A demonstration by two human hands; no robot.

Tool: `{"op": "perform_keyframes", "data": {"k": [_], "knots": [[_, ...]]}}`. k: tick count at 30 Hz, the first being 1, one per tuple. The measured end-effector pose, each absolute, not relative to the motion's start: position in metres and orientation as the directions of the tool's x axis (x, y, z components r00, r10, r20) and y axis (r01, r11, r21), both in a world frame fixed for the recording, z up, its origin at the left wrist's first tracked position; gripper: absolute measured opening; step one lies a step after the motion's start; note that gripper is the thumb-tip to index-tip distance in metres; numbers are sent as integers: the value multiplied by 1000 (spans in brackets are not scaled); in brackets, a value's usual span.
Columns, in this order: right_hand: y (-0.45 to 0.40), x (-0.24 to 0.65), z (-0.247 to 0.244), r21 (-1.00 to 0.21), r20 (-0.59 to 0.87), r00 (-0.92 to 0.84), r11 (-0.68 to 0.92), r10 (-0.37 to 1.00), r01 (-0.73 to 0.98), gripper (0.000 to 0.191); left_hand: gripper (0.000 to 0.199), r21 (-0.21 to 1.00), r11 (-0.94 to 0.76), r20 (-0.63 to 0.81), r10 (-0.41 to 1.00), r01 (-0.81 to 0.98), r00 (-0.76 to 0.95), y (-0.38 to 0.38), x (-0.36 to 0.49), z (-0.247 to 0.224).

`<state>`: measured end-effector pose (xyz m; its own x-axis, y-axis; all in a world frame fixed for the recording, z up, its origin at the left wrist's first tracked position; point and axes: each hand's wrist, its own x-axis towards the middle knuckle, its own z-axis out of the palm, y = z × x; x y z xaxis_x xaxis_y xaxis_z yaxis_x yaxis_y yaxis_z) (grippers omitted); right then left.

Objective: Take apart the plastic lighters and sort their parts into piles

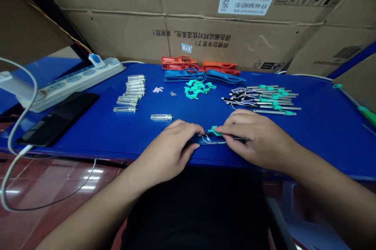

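Near the table's front edge, my left hand (179,144) curls its thumb and fingers around the left end of a blue plastic shell (213,143), most of it hidden by the hands. Thin white wires (206,138) show inside the shell. A small green plastic part (216,130) is pinched between the thumb and index finger of my right hand (252,132), at the shell's upper side. Under the right fingers a dark rod-like piece (241,139) shows in part. Just left of the hands lies a single clear tube (161,117).
Behind the hands lie green parts (195,89), blue shells (183,75) and red shells (178,60). Metal rods with wires (273,101) lie right; clear tubes (132,89), a phone (58,119) and a power strip (76,81) left. A screwdriver (352,101) rests far right.
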<state>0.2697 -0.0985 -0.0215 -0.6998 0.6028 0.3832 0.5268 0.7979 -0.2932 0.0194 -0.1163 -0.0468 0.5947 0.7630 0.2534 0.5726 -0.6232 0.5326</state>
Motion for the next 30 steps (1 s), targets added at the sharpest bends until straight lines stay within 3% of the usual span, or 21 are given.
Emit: {"op": "perform_keyframes", "data": {"k": [8,23,30], "knots": [[-103,274,-28,-246,294,-750,805,592,539,25,27,545,-628,271,759,556,592,-115,20,-47],[-97,272,-41,-272,358,-705,791,611,548,19,43,468,-687,218,699,555,681,-115,19,-46],[-101,271,-38,-276,302,-733,792,609,545,21,46,449,-689,220,702,569,678,-116,19,-47]]}}
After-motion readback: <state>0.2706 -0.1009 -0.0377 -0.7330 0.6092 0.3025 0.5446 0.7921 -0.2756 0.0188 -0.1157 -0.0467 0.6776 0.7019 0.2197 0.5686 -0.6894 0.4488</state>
